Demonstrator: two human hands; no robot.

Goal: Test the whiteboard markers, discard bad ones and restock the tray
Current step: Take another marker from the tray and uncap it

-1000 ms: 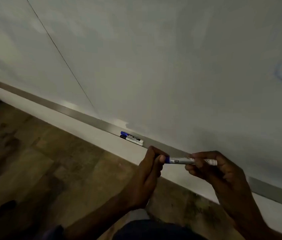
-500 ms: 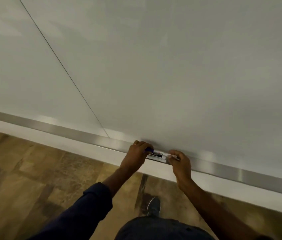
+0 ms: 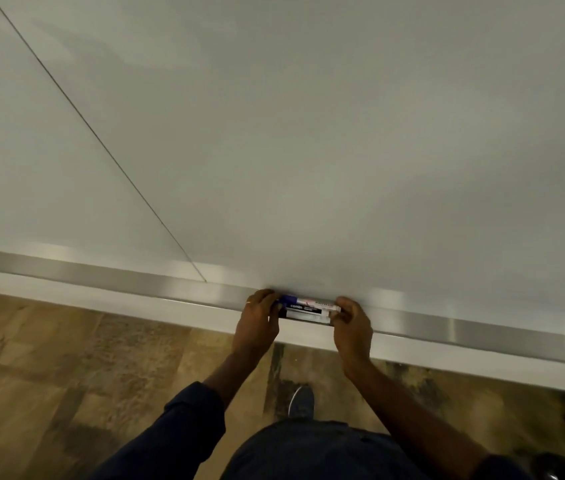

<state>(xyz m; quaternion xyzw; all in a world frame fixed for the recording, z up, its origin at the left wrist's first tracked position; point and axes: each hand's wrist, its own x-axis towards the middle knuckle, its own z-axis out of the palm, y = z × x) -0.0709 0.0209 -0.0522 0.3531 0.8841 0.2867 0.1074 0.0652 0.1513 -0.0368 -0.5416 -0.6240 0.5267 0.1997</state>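
Three whiteboard markers (image 3: 305, 309) lie side by side in the metal tray (image 3: 482, 330) under the whiteboard (image 3: 309, 133). The back one has a blue cap; the middle one has a black label. My left hand (image 3: 257, 320) presses against their left ends and my right hand (image 3: 352, 323) against their right ends, fingers curled around the bundle. The marker tips are hidden by my fingers.
The tray runs the whole width of the board, with a white strip (image 3: 101, 299) below it. Wood-patterned floor (image 3: 66, 375) lies beneath. A shoe (image 3: 301, 401) shows between my arms. A seam line (image 3: 101, 143) crosses the board on the left.
One second ago I held a single blue-capped marker in both hands away from the tray. Both hands then moved to the tray and now hold three markers together there.
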